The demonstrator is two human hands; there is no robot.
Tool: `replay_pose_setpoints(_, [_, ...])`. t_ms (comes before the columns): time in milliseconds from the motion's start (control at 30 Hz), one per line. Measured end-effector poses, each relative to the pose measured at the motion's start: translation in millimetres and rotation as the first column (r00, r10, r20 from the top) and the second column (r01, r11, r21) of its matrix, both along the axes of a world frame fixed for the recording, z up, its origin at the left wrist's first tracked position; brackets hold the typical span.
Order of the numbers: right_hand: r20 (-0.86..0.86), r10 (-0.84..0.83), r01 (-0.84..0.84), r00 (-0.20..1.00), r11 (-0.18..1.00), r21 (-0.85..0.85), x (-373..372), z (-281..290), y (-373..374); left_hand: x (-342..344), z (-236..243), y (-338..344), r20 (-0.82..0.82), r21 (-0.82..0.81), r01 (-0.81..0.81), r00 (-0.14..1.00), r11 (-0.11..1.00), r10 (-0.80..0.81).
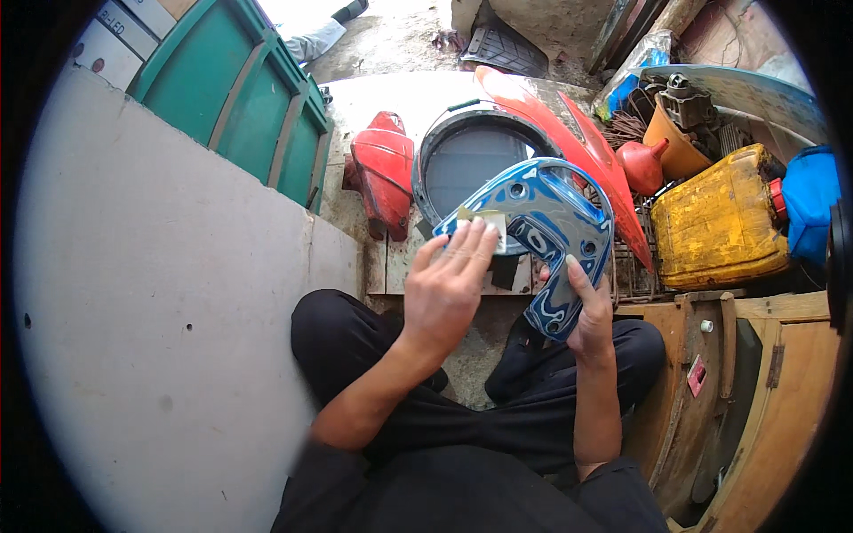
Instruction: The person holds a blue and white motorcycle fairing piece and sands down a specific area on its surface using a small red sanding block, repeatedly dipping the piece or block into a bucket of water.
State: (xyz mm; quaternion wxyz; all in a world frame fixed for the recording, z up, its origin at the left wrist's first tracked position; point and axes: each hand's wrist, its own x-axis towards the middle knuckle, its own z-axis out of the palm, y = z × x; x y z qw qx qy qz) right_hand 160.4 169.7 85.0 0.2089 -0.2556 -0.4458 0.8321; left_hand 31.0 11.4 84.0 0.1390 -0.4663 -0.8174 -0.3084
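Note:
A curved plastic panel (569, 216), with blue, grey and white patches worn into its paint and several holes, is held up over my knees. My right hand (589, 309) grips its lower right arm, thumb on the face and fingers behind. Against its upper left part, my left hand (446, 280) presses a small pale sheet of sandpaper (494, 226) flat under its fingertips. Behind the panel stands a round black bucket (425, 169) of greyish water, partly hidden by it.
Red plastic fairings (384, 169) lie left of the bucket, and a long red panel (586, 147) lies right. A yellow jerrycan (720, 222), a red funnel (641, 165) and an orange tub (666, 133) crowd the right. A white wall (178, 311) runs along my left; wooden furniture (791, 391) stands right.

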Motion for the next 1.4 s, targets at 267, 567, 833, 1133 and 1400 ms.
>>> replay_pose_setpoints(267, [-0.033,-0.109,0.107,0.994,0.993,-0.038,-2.4,9.5,7.7,9.2,17.0,-8.8,0.132,0.133,0.181,0.971,0.974,-0.199])
replay_pose_setpoints(567, [-0.056,-0.054,0.053,0.997,0.998,-0.025,1.8,9.6,10.4,-22.9,21.0,-23.8,0.890,0.435,-0.376,0.040,0.818,-0.454])
replay_pose_setpoints(833, [-0.024,-0.079,0.079,0.997,0.997,-0.019,0.3,15.2,6.7,-29.8,17.6,-27.6,0.837,0.412,-0.437,-0.165,0.799,-0.522])
replay_pose_setpoints(1133, [-0.038,-0.035,0.036,0.999,0.999,0.026,3.3,17.2,10.1,-49.0,30.0,-29.6,0.769,0.375,-0.144,0.600,0.916,-0.221])
replay_pose_setpoints(1400, [-0.020,-0.033,0.034,0.999,0.999,0.032,4.2,12.8,8.6,-41.3,22.7,-11.3,0.665,0.270,-0.178,0.745,0.946,-0.050])
